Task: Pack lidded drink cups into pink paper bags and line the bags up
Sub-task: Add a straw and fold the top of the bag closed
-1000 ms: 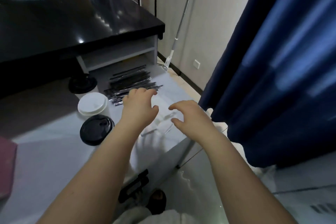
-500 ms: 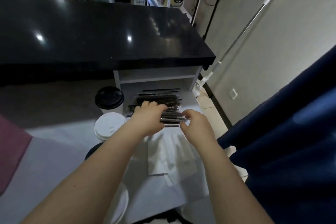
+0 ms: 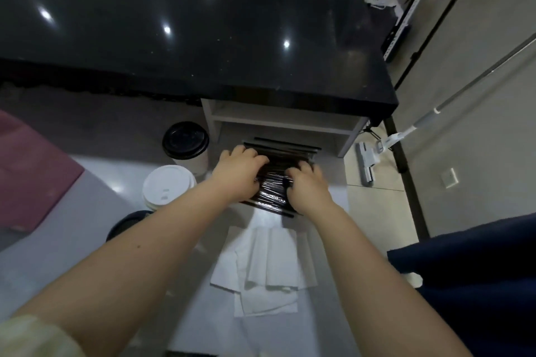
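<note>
Left grip [image 3: 239,174]: fingers curled over the far edge of a pile of black wrapped straws [image 3: 272,193], grasping it. Right grip [image 3: 309,190]: fingers bent down onto the same pile at its 3 o'clock end, also grasping. The two grips sit apart, with a strip of glossy wrapper showing between them. The pile rests on the pale counter [image 3: 72,243], straws running roughly 9 to 3 o'clock.

Cups, placed from the pile:
- black-lidded cup [image 3: 185,140] at 10 o'clock, upright, near the left grip.
- white-lidded cup [image 3: 168,185] at 9 o'clock, upright, just beside the black-lidded one; cannot tell whether they touch.
- dark-lidded cup [image 3: 127,224] at 8 o'clock, mostly hidden behind the left forearm.

All three stand on the counter. Pink paper bag [image 3: 32,171] lies flat further out at 9 o'clock, cut by the frame edge, well apart from the cups.

At 6 o'clock, a loose stack of white napkins [image 3: 266,269]. At 12 o'clock, a white shelf [image 3: 278,122] under a glossy black top [image 3: 203,38]. At 3 o'clock, a mop [image 3: 367,165] on the floor. At 4 o'clock, a dark blue curtain [image 3: 478,284].
</note>
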`<state>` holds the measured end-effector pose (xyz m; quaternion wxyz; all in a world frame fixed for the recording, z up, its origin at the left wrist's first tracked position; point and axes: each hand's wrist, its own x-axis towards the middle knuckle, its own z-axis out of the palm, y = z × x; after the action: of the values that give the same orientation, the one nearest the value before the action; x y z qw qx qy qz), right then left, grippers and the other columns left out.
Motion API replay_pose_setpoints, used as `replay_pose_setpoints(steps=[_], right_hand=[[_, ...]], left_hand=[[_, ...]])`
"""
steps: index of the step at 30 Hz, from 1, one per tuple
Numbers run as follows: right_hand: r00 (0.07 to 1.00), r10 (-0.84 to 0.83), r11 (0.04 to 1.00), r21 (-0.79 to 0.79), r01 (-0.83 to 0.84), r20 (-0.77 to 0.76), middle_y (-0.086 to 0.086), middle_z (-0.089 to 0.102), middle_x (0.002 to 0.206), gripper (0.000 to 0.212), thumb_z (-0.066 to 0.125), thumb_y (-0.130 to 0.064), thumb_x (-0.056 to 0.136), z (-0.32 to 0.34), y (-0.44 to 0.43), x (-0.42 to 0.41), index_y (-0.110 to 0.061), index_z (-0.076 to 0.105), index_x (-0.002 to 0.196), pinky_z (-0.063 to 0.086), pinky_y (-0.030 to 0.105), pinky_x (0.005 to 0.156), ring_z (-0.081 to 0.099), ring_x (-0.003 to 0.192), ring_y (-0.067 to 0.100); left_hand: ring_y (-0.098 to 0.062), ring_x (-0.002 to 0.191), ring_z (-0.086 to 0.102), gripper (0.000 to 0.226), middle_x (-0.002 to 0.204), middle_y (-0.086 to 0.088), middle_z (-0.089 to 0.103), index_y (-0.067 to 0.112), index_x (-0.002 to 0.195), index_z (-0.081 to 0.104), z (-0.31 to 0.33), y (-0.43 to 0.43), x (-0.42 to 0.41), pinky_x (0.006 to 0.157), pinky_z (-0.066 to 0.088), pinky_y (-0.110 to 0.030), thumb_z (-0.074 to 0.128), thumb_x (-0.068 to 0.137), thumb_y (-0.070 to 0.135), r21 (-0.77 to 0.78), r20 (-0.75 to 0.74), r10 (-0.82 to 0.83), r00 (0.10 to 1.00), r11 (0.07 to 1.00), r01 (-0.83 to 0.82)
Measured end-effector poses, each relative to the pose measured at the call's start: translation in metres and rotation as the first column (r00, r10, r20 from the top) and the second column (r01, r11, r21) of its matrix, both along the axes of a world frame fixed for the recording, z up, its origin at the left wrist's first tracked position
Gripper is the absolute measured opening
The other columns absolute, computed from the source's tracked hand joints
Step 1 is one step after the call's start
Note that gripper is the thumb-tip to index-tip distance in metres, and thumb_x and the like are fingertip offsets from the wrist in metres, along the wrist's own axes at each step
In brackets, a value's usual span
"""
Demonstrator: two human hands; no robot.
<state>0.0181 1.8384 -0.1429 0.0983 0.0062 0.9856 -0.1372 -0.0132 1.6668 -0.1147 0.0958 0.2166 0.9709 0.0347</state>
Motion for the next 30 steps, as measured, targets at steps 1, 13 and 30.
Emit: replay_pose_setpoints(steps=[1, 13, 30], right_hand=[[0.999, 0.026, 1.0, -0.003, -0.026, -0.019, 0.007, 0.043, 0.141, 0.042, 0.049, -0.017, 0.09, -0.004, 0.0, -0.008, -0.021, 0.052, 0.132, 0.033, 0.038, 0.103, 0.033, 0.127, 0.033], [0.982, 0.106, 0.994, -0.015, -0.11, -0.159, 0.008, 0.055, 0.123, 0.024, 0.063, -0.032, 0.087, -0.036, -0.005, -0.04, -0.022, 0.067, 0.109, 0.025, 0.046, 0.102, 0.036, 0.121, 0.035], [0.974, 0.195, 0.976, -0.075, -0.204, -0.112, 0.013, 0.064, 0.103, 0.029, 0.047, 0.004, 0.089, -0.002, 0.013, -0.035, -0.009, 0.044, 0.114, 0.032, 0.035, 0.07, 0.058, 0.093, 0.033]], left_hand=[[-0.028, 0.126, 0.038, 0.062, 0.135, -0.002, 0.049, 0.028, 0.144, 0.038, -0.003, 0.0, 0.0, 0.101, 0.033, -0.045, 0.057, 0.085, 0.033, 0.008, -0.036, 0.016, 0.999, 1.0, -0.016], [-0.03, 0.12, 0.043, 0.065, 0.136, -0.004, 0.051, 0.022, 0.148, 0.03, -0.016, 0.006, 0.005, 0.096, 0.038, -0.045, 0.053, 0.088, 0.031, -0.005, -0.07, 0.188, 0.98, 0.982, -0.188], [-0.027, 0.127, 0.039, 0.066, 0.137, -0.002, 0.051, 0.023, 0.149, 0.033, 0.022, -0.003, 0.023, 0.099, 0.033, -0.044, 0.059, 0.087, 0.027, 0.105, -0.184, 0.34, 0.922, 0.94, -0.326]])
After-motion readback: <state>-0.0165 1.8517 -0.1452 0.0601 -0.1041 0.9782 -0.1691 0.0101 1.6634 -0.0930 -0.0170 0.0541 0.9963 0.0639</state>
